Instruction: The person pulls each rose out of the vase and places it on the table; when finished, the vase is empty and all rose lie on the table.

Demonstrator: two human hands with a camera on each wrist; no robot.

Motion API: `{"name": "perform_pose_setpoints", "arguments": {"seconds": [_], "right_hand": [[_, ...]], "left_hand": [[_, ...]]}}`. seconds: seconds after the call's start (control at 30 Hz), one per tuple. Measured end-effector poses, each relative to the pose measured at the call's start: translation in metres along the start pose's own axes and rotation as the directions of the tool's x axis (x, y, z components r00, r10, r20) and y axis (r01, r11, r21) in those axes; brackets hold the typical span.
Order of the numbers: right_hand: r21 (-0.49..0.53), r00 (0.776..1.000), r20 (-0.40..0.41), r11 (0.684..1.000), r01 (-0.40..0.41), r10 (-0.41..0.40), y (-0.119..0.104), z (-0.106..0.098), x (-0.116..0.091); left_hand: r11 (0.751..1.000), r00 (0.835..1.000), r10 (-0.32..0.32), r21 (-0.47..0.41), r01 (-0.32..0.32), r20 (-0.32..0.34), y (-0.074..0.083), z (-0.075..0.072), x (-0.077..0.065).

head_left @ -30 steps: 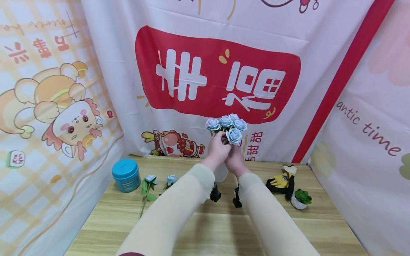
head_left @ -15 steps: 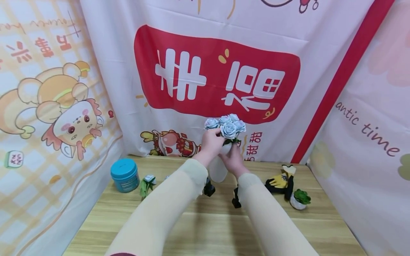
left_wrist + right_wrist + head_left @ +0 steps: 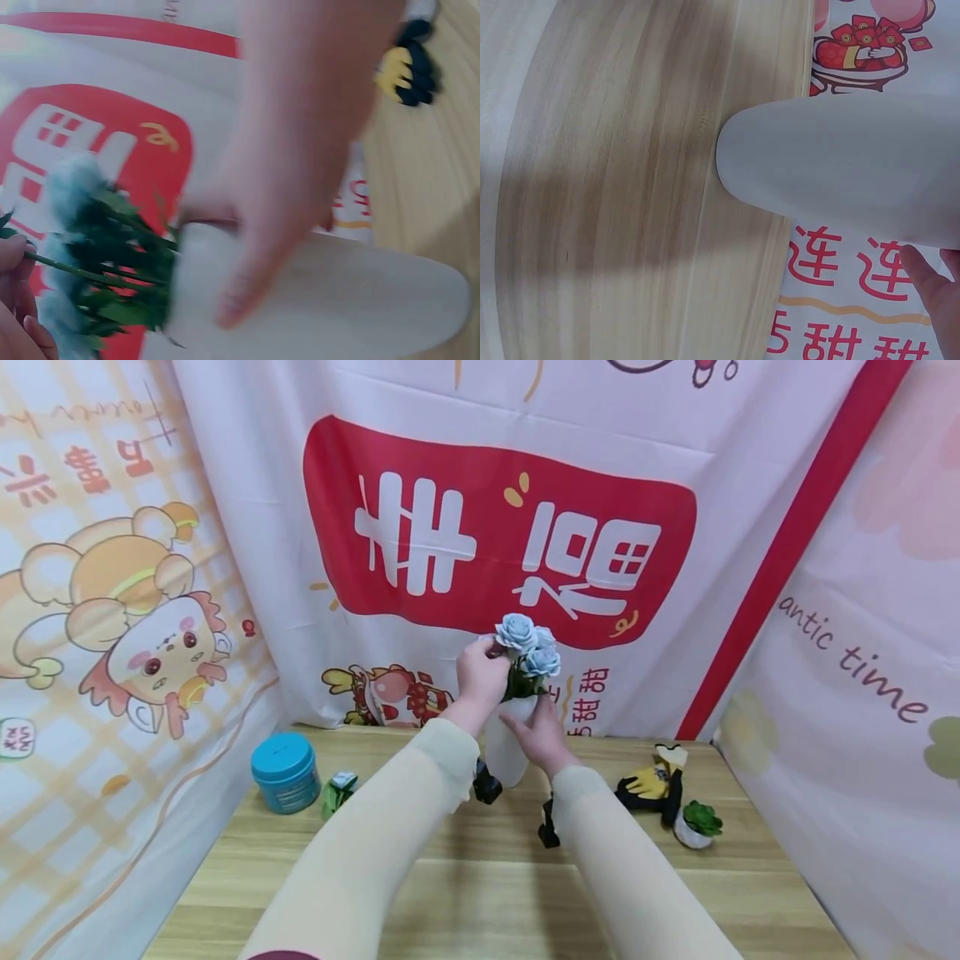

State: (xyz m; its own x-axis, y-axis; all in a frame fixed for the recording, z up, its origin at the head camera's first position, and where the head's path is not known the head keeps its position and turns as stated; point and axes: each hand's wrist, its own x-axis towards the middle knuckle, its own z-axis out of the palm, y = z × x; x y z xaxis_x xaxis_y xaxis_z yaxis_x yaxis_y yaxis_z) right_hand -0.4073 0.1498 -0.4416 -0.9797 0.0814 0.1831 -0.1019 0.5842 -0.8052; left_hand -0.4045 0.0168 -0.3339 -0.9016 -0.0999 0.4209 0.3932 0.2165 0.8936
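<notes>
A tall white vase (image 3: 504, 752) holds several pale blue roses (image 3: 542, 660) with green leaves at its mouth. My left hand (image 3: 482, 675) pinches one rose's stem just below its bloom (image 3: 516, 632); in the left wrist view the green stem (image 3: 82, 274) runs from those fingers into the vase mouth. Around the upper part of the vase, my right hand (image 3: 543, 733) grips with its thumb across the near side. The right wrist view has the smooth lower body of the vase (image 3: 832, 161) and some fingertips (image 3: 928, 281) beside it. Leaves and fingers hide the rim partly.
A blue lidded tub (image 3: 285, 772) stands at the table's left, beside a loose rose (image 3: 341, 787) partly behind my left sleeve. Black objects (image 3: 486, 783) lie near the vase. To the right are yellow-and-black gloves (image 3: 651, 785) and a small potted succulent (image 3: 699, 823). Printed cloth hangs behind.
My left hand has moved left and up, lifting the pinched rose above the others. My right hand stays on the vase. My left sleeve now covers more of the loose roses on the table.
</notes>
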Motion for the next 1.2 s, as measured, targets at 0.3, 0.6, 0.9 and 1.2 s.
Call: {"name": "perform_pose_setpoints", "arguments": {"seconds": [0.3,0.6,0.9,1.2], "right_hand": [[0.012,1.000,-0.001,1.000,0.014,-0.014,0.000,0.004,0.004],[0.010,1.000,0.007,1.000,0.006,-0.006,0.002,0.004,0.004],[0.023,1.000,0.007,1.000,0.000,0.000,0.005,0.002,0.004],[0.039,1.000,0.012,0.999,0.008,-0.009,-0.001,0.002,0.004]], "left_hand": [[0.969,0.981,0.174,-0.165,-0.186,-0.087,0.047,-0.026,0.005],[0.891,0.938,0.317,-0.294,-0.346,-0.142,0.097,-0.071,-0.005],[0.987,0.994,0.079,-0.133,-0.088,-0.073,0.077,-0.103,-0.027],[0.962,0.986,-0.163,0.215,0.168,-0.041,-0.024,-0.119,-0.045]]}}
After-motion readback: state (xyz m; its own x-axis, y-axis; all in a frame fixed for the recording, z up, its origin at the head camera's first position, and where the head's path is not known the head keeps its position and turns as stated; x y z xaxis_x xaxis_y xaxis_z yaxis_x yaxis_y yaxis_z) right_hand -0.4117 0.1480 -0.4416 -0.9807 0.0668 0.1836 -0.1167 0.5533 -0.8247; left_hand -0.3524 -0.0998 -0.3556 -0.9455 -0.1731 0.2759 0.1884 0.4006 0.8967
